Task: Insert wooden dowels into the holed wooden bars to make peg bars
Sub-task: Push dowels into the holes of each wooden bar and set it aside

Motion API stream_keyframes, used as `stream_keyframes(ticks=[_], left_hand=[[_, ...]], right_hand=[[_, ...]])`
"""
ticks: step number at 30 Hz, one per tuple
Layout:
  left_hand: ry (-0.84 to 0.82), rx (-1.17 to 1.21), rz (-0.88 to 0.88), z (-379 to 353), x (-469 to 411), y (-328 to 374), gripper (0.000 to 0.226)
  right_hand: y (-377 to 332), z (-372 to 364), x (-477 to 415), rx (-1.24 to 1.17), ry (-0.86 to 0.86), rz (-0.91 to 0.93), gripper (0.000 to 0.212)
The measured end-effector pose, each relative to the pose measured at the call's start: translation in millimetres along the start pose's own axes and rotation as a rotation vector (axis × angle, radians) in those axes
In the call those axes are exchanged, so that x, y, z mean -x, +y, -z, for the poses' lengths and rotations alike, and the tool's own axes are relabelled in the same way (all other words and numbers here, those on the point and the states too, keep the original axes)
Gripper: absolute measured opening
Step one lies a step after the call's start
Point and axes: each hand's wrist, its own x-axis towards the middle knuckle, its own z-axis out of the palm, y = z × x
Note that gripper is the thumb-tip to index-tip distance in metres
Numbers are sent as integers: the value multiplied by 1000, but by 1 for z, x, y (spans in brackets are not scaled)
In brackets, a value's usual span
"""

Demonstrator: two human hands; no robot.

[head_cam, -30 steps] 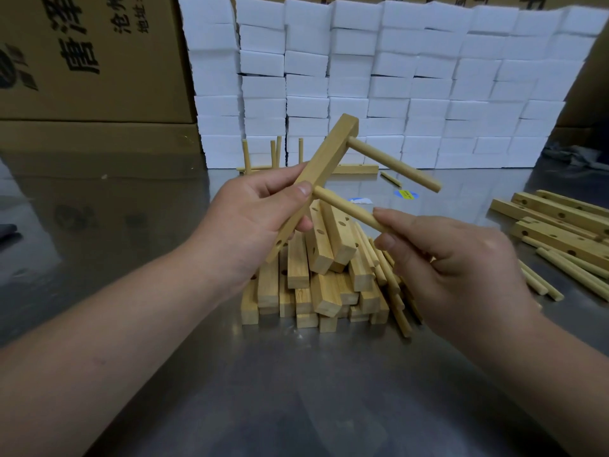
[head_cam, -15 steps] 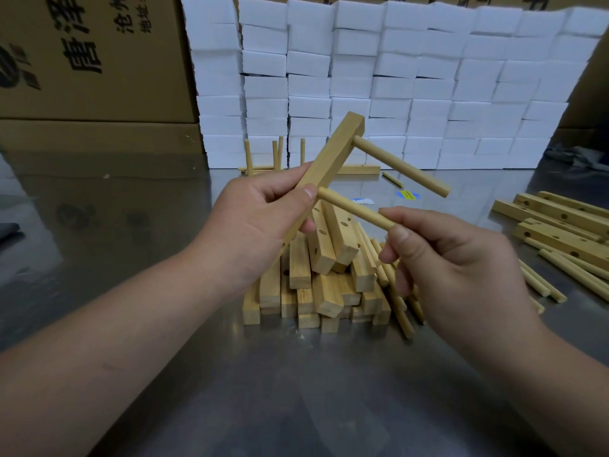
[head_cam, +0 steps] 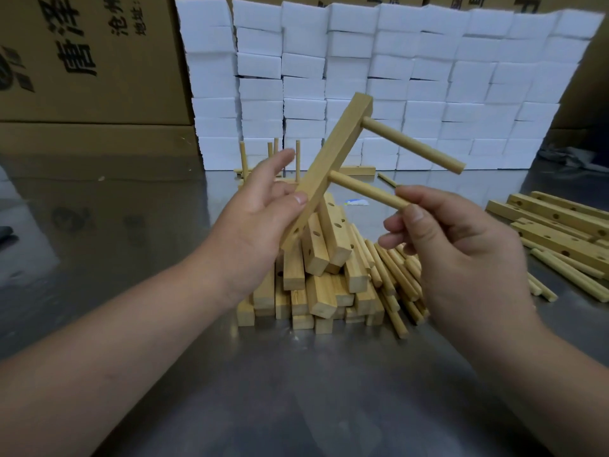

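Left hand (head_cam: pixel 260 219): is holding the pale holed wooden bar (head_cam: pixel 333 163) slanted above the middle of the shiny steel tabletop (head_cam: pixel 296 390), thumb pressing its face, fingers stretching loosely behind it.
Right hand (head_cam: pixel 461 255): is pinching the free end of the lower round wooden dowel (head_cam: pixel 362 189) between thumb and forefinger.
Upper round dowel (head_cam: pixel 415 143): is sitting in a hole near the bar's top end, untouched.
Heap of spare bars (head_cam: pixel 319 285): is lying mid-tabletop, beneath both hands.

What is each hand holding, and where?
The left hand grips the bar at its lower half; right hand pinches the lower dowel at its free end.
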Motion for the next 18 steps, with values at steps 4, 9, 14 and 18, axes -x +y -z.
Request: stream_keyframes(ticks=[4,9,14,18], left_hand=[[36,-56,7,-3,0,1,28],[251,-14,112,0,-4,-4,28],[404,82,181,6,-11,-11,35],[402,45,199,6,-11,-15,32]], right_hand=[[-1,2,-4,-47,8,-25,22],[0,16,-11,105,21,-39,19],[9,25,-26,766,-325,-113,18],[16,25,-27,1007,-667,-118,37]])
